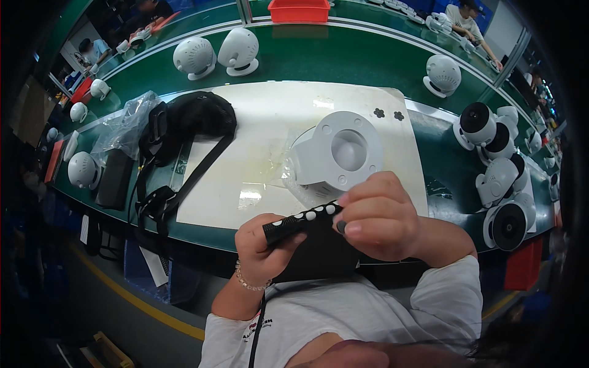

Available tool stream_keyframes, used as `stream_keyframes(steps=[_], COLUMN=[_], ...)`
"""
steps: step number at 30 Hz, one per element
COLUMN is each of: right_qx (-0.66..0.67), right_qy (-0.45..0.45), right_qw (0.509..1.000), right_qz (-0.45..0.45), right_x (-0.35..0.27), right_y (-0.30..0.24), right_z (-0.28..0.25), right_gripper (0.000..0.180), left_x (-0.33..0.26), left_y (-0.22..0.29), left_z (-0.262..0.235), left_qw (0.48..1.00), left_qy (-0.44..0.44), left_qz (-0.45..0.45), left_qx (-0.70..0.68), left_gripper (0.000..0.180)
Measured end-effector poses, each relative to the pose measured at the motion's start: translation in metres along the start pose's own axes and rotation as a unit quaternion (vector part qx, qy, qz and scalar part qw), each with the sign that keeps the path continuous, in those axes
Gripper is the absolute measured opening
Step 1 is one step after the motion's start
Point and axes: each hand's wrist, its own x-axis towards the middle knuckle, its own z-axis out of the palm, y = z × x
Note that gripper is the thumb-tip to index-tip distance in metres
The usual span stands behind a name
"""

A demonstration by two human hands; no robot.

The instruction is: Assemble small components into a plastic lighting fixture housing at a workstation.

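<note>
Black button strip — left hand and right hand clamped on its ends, just off the table edge.

Long green desk, curving with the lens. Lying on it: a pale rectangular mat at the middle, carrying a grey round housing on a clear plastic bag and two small dark flower-shaped pieces near its far right corner. Left of the mat, a black strap bag, a crumpled clear bag, a black box. Beyond, two white round devices; another further right. At the right edge, a cluster of white devices. Red tray at the far edge.
</note>
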Motion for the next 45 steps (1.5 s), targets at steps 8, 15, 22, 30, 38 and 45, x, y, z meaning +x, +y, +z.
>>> stream_keyframes(steps=[8,15,22,30,38,45], right_qx=[0.032,0.045,0.116,0.267,0.25,0.256], right_qy=[-0.026,0.102,0.024,-0.092,0.108,0.072], right_qw=[0.996,0.99,0.989,0.959,0.891,0.875], right_qz=[-0.076,0.084,0.094,0.024,0.364,0.405], right_x=[-0.001,-0.007,-0.003,-0.003,0.019,0.02], right_y=[0.002,0.014,0.008,0.018,0.065,0.067], right_z=[0.008,-0.007,-0.001,-0.016,-0.034,-0.037], right_gripper=[0.038,0.048,0.044,0.024,0.066,0.065], left_x=[0.004,0.008,0.018,0.019,0.026,0.025], left_y=[-0.001,0.0,0.005,0.0,-0.017,-0.023], left_z=[0.004,0.008,0.011,0.012,0.021,0.022], left_qw=[0.999,0.998,0.999,0.999,0.99,0.986], left_qy=[-0.036,-0.016,-0.052,-0.032,-0.053,-0.044], left_qz=[0.018,-0.052,-0.001,-0.01,0.117,0.149], left_qx=[0.019,0.014,0.017,0.019,0.057,0.064], left_gripper=[0.016,0.013,0.013,0.017,0.025,0.025])
